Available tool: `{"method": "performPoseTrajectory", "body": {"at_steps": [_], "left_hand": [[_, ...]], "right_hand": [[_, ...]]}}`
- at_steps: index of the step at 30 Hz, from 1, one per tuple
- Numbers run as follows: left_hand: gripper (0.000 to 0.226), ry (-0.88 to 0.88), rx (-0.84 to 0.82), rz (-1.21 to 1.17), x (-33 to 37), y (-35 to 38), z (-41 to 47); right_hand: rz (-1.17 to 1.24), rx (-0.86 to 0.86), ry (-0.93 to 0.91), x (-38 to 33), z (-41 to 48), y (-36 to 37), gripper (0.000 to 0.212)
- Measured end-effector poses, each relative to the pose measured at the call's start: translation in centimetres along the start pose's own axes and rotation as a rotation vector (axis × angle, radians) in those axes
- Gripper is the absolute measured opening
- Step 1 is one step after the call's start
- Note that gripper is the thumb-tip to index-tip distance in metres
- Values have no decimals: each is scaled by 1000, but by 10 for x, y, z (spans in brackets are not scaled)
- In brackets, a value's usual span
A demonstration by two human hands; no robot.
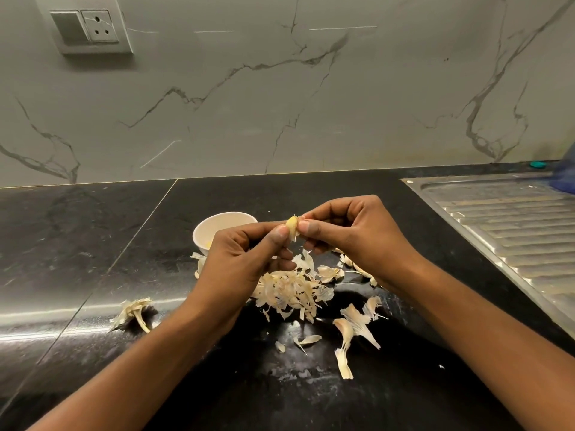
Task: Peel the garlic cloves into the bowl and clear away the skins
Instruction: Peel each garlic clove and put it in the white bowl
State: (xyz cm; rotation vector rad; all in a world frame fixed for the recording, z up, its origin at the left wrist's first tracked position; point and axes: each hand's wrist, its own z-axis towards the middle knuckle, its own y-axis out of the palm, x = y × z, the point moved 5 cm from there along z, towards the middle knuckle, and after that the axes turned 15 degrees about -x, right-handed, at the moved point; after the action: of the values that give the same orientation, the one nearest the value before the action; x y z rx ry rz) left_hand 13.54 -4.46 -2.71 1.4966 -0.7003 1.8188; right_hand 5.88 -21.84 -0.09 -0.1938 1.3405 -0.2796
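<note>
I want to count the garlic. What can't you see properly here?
1. Head view, the small white round bowl: the left hand hides its near side, so its contents cannot be counted.
2. The pale yellow garlic clove: the left hand and right hand pinch it, covering most.
3. The blue blurred object: cut off by the right edge.

1 head view, looking down, close over countertop [93, 244]

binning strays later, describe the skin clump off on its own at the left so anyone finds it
Start on the black counter, left of the white bowl and nearer the person. There a skin clump lies alone. Unlike the main pile to its right, it has a stalk and touches no other skins.
</note>
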Motion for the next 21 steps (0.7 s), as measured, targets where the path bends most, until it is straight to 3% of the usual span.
{"method": "performPoseTrajectory", "body": {"at_steps": [10, 16, 21], "left_hand": [[35, 28, -32, 42, 5, 3, -4], [31, 55, -45, -6, 6, 1, -2], [30, 13, -65, -187, 4, 3, 0]], "right_hand": [[-173, -61, -59, -4, 0, 5, 12], [-37, -90, -43, -1, 1, 2, 7], [37, -35, -20, 1, 1, -2, 7]]}}
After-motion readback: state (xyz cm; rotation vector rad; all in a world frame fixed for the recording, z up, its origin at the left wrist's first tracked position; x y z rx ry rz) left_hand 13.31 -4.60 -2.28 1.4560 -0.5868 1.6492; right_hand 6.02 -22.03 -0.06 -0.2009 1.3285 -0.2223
